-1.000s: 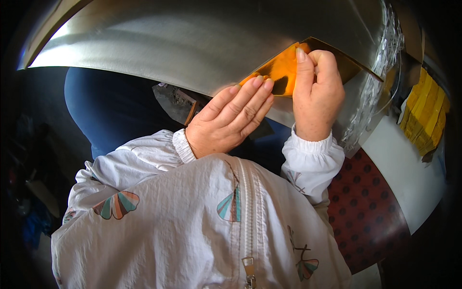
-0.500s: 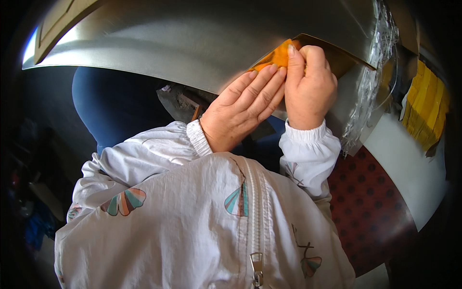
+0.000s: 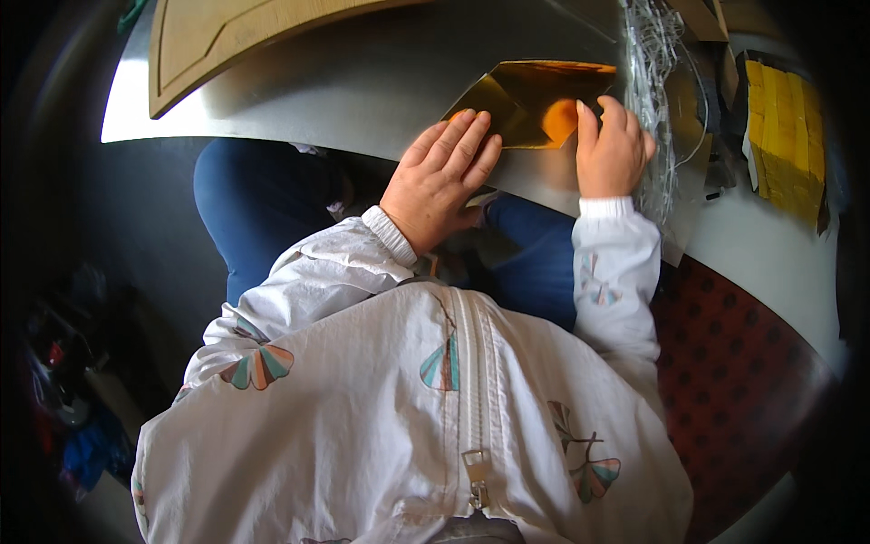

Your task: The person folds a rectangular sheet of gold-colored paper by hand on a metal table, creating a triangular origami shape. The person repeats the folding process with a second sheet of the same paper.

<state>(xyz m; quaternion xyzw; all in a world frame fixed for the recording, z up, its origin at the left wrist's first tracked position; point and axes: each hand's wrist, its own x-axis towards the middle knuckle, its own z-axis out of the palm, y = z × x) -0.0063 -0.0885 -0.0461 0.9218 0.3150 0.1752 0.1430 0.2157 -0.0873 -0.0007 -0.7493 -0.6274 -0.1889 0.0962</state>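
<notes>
A shiny gold foil sheet (image 3: 517,104), folded with angled edges, lies near the edge of the metal tabletop (image 3: 362,109). My left hand (image 3: 444,172) rests flat on its near-left corner, fingers stretched out. At the sheet's right side is my right hand (image 3: 618,150), with its fingers half curled. Its thumb and forefinger stand apart, and I see nothing between them. An orange reflection shows on the foil beside the right thumb.
A wooden panel (image 3: 236,41) lies on the table at the far left. Clear plastic strips (image 3: 648,91) hang along the right side. Beyond them is a stack of yellow sheets (image 3: 787,131). A dark red dotted surface (image 3: 725,363) is at the lower right.
My right hand has come off the foil fold and moved right, its thumb and forefinger parting. The left hand has shifted slightly left, uncovering more of the sheet. The view has shifted too.
</notes>
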